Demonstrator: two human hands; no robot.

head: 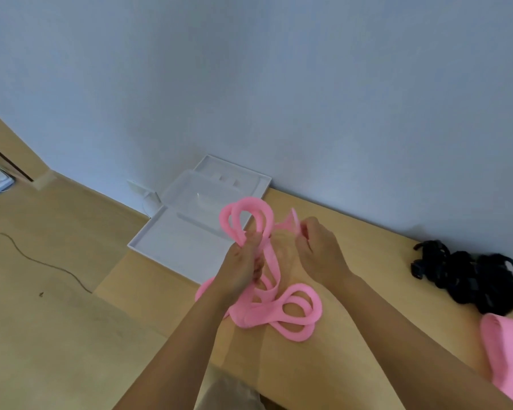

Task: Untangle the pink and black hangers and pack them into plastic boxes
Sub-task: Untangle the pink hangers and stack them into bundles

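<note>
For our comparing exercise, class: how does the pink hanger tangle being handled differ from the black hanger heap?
Colour: the pink hanger tangle is pink, the black hanger heap black. Handling: the left hand and right hand grip the pink hanger tangle; the black hanger heap lies untouched. Place: the pink one is central, the black one far right. Both are tangled, on the table.

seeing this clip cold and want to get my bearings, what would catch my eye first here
The tangle of pink hangers at the centre of the wooden table stands out first, gripped by the left hand and pinched near its top by the right hand. Next come the dark heap of black hangers at the table's right side by the wall, and the open plastic box beyond the hands at the far left corner.
</note>
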